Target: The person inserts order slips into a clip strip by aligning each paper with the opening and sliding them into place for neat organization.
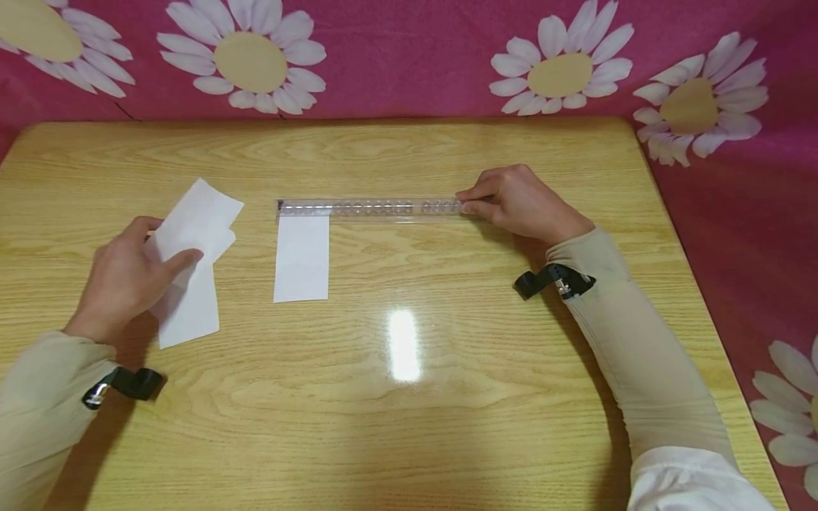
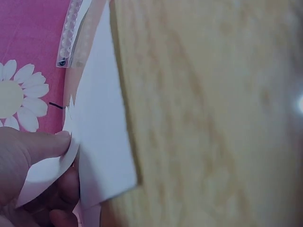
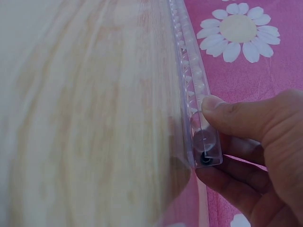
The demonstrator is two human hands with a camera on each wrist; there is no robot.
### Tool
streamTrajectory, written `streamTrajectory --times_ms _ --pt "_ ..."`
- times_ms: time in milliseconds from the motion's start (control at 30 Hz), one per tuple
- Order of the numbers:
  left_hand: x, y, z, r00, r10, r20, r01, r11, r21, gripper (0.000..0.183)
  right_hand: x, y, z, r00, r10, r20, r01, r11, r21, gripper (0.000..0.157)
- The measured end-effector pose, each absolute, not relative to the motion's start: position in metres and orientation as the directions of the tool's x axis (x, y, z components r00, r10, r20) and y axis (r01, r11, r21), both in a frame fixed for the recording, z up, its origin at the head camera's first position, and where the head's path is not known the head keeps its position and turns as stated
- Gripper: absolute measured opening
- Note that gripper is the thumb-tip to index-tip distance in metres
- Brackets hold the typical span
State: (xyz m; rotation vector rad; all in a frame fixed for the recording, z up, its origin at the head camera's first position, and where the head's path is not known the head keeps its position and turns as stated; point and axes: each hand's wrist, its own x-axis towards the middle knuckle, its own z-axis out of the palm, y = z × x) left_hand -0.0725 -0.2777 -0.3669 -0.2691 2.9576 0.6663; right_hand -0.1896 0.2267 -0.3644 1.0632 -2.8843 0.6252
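My left hand [image 1: 124,277] pinches several white paper pieces [image 1: 192,301] between thumb and fingers, at the left above the table. In the left wrist view, the thumb presses on a curved sheet of that paper [image 2: 106,142]. My right hand [image 1: 527,202] grips the right end of a clear plastic ruler [image 1: 383,207] with a row of round shapes along it. The thumb lies on top and fingers are underneath, beside a dark round fitting at that end in the right wrist view. Under the ruler's left end lies the top edge of a white paper strip [image 1: 302,259].
The wooden table [image 1: 409,440] fills most of the head view, with a bright light reflection near its middle. Pink cloth [image 1: 409,57] with large daisies hangs behind it and along its right side. Black straps with small cameras [image 1: 554,282] sit on both wrists.
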Motion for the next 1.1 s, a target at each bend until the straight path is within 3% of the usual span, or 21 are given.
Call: streamTrajectory --times_ms 600,1100 --pt "-0.0758 -0.2768 -0.3661 -0.976 -0.156 -0.151 -0.206 0.890 0.408 0.069 -0.1898 0.2265 -0.3641 -0.772 -0.623 0.129 -0.621 0.694 -0.363 0.023" --pt "-0.0715 -0.2767 -0.3620 -0.988 -0.133 -0.077 -0.153 0.891 0.428 0.058 -0.1898 0.2262 -0.3631 -0.767 -0.629 0.125 -0.628 0.695 -0.350 0.024"
